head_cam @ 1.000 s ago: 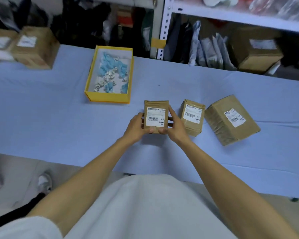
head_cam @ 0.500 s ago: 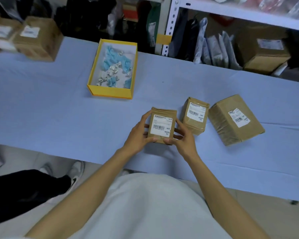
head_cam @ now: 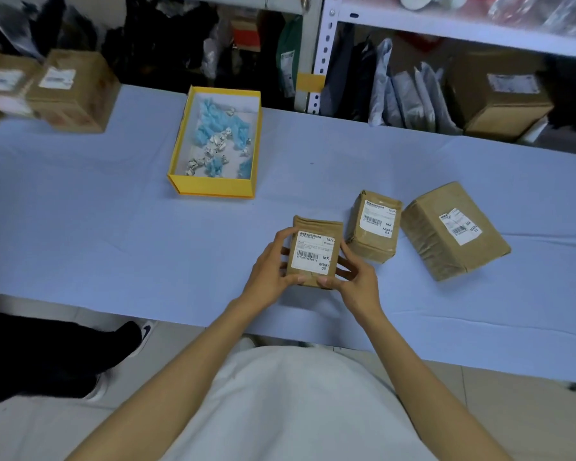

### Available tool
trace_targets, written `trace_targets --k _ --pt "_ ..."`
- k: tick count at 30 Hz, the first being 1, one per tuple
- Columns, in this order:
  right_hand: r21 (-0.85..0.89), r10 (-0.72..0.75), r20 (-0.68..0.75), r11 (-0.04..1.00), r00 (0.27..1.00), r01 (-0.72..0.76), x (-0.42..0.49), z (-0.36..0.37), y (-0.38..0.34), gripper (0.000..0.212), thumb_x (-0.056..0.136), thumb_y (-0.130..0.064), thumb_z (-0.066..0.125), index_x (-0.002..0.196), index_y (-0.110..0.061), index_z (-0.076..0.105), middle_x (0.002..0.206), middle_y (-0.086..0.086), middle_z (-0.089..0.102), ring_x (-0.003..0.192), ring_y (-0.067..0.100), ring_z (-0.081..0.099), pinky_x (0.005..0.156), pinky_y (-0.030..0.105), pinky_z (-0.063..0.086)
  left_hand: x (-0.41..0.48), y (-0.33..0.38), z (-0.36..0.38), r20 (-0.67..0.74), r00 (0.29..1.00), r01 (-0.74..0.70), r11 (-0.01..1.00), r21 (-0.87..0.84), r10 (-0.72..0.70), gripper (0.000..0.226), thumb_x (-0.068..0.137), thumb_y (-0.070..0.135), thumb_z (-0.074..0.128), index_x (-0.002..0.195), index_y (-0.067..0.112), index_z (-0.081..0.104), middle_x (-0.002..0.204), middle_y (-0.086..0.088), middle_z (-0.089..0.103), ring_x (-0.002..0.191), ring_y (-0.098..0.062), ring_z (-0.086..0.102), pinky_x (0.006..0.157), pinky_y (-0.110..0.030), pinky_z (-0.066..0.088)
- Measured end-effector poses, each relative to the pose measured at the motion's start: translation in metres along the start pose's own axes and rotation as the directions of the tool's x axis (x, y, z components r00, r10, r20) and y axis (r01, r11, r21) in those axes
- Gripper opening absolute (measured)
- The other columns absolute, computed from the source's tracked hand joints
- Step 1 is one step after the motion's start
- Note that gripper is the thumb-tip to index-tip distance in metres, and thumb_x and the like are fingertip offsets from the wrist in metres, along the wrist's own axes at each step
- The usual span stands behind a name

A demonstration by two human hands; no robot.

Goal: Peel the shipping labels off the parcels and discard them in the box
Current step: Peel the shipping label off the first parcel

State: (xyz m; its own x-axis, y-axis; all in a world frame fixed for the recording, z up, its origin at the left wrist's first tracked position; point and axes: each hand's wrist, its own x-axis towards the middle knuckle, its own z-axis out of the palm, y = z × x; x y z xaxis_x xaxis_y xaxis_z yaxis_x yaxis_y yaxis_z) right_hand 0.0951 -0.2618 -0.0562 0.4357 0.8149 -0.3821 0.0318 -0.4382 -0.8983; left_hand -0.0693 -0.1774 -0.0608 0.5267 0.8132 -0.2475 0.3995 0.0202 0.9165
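Item 1: L hand (head_cam: 270, 267) and R hand (head_cam: 356, 277) are holding a small parcel (head_cam: 315, 227) between them over the counter (head_cam: 80, 211), near its front edge, approx frame centre. The parcel is standing tilted, label side facing the camera. Cannot tell whether its base is touching the counter.

Item 2: L fingers (head_cam: 281, 236) are curling round the parcel's 9 o'clock edge, w/ the thumb pressing on the lower front. R fingers (head_cam: 350, 254) are spreading along the 3 o'clock side, w/ the thumb pinching the bottom edge at approx 6 o'clock. The two thumb tips are sitting close together.

Item 3: white barcode label (head_cam: 311, 252) is lying flat on the parcel face, and all visible corners are sticking down.

Item 4: 2nd parcel (head_cam: 373, 242) is resting on the counter at 2 o'clock of the held one, just beside it, its label facing up. 3rd parcel (head_cam: 439, 251), larger, is lying skewed at 3 o'clock, label up. Cannot tell if it is touching the 2nd.

Item 5: yellow box (head_cam: 213, 193) is sitting open at 11 o'clock of the hands, well apart, and is holding crumpled blue and white scraps (head_cam: 213, 128).

Item 6: blurred labelled cartons (head_cam: 74, 91) are sitting at the counter's 10 o'clock end. A shelf behind, at 1 to 2 o'clock, is carrying grey mailer bags (head_cam: 409, 94) and a brown carton (head_cam: 499, 94)
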Motion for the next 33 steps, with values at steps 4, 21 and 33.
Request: trace_targets --k 4,21,33 --pt "-0.014 0.006 0.015 1.000 1.000 -0.005 0.0007 -0.0010 -0.0033 0.090 0.066 0.007 0.079 0.144 -0.022 0.043 0.126 0.001 0.064 0.109 0.018 0.065 0.090 0.045 0.056 -0.0006 0.0022 0.0000 0.010 1.000 -0.025 0.998 0.062 0.024 0.075 0.080 0.015 0.075 0.133 0.046 0.032 0.132 -0.003 0.052 0.108 -0.017 0.058 0.078 -0.021 0.057" --pt "-0.033 0.024 0.041 0.999 0.999 -0.022 0.0033 -0.0029 -0.0064 0.088 0.068 0.007 0.078 0.145 -0.021 0.043 0.123 -0.002 0.065 0.106 0.015 0.066 0.089 0.045 0.057 0.0022 0.0036 -0.0029 0.018 1.000 -0.009 0.997 0.074 0.008 0.078 0.079 0.018 0.077 0.138 0.041 0.032 0.133 -0.004 0.052 0.103 -0.014 0.056 0.076 -0.015 0.053" --pt "-0.043 0.026 0.043 0.999 0.999 -0.025 0.0046 -0.0038 -0.0060 0.088 0.069 0.005 0.079 0.144 -0.023 0.043 0.120 -0.002 0.065 0.106 0.018 0.065 0.088 0.048 0.056 0.0053 0.0058 -0.0039 0.040 0.999 0.003 0.994 0.105 -0.007 0.076 0.079 0.016 0.077 0.137 0.039 0.033 0.132 -0.004 0.050 0.105 -0.017 0.055 0.079 -0.022 0.055"
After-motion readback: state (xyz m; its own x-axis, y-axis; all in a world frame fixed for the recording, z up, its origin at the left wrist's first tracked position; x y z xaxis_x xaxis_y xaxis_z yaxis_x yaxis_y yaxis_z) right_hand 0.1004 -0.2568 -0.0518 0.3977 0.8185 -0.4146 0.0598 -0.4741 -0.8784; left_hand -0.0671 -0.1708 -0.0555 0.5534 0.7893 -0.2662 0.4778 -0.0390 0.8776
